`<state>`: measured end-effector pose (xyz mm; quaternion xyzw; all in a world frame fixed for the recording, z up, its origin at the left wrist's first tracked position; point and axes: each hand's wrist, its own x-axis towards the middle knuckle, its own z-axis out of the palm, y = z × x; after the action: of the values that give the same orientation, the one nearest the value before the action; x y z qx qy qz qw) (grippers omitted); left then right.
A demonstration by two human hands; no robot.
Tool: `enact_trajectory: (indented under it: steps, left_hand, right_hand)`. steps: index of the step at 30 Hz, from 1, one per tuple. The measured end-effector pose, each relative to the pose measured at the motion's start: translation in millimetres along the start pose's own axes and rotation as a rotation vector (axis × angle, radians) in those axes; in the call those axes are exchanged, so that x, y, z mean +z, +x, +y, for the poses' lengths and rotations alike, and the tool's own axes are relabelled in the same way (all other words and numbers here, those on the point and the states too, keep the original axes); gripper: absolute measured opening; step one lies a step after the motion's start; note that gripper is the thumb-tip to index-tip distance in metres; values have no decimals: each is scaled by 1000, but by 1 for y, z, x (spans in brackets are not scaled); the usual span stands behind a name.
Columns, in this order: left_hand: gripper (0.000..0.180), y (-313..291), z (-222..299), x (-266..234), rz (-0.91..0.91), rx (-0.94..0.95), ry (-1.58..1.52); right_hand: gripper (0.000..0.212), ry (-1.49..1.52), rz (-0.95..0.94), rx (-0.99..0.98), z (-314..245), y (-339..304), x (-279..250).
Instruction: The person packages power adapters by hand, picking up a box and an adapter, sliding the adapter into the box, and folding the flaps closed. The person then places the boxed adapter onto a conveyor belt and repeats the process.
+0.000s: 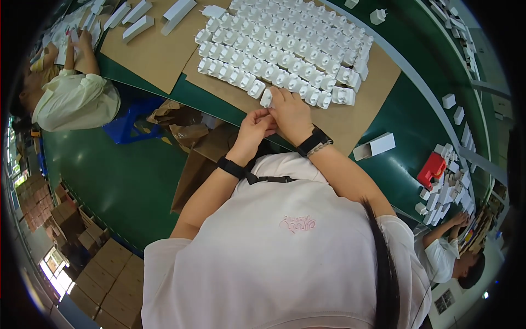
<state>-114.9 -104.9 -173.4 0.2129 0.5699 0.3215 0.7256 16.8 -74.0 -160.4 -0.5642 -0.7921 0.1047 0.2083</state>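
White plastic part [266, 99] at the tabletop's [383, 118] near edge

Below that edge, a cardboard carton [193, 171] sits beside crumpled brown paper [189, 134]; you cannot see its contents. A white box [376, 146] lies open-ended toward the tabletop's right, near the cardboard sheet [364, 123] bearing rows of white fittings [285, 52]. Your right hand [293, 116] pinches the part just beside the front row. Your left hand [252, 134] touches the right, fingers bunched; whether it grips anything, I cannot tell. Your hands hide some near edge.
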Motion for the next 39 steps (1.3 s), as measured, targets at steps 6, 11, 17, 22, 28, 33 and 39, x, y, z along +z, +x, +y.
enact_trajectory:
  steps: [6, 11, 17, 22, 28, 33, 39]
  left_hand:
    - [23, 1, 17, -1, -71, -158, -255]
    - [20, 13, 17, -14, -191, -289, -464]
    - [19, 21, 34, -1, -111, -310, -479]
    - [20, 26, 45, 6, -81, -276, -446]
    - [25, 41, 34, -2, -236, -242, -442]
    - [26, 38, 47, 6, -31, -361, -534]
    - [30, 22, 54, -2, -63, -385, -480]
  right_hand:
    - [52, 37, -35, 59, -4, 1, -20]
    - [39, 132, -36, -15, -7, -25, -62]
    - [41, 801, -295, 711, 32, -55, -22]
    - [54, 1213, -260, 821, 39, -38, -1]
    - [39, 1120, -312, 651, 48, -34, -14]
    - [35, 917, -415, 628, 83, -15, -114]
    - [47, 438, 143, 649, 272, 67, -196]
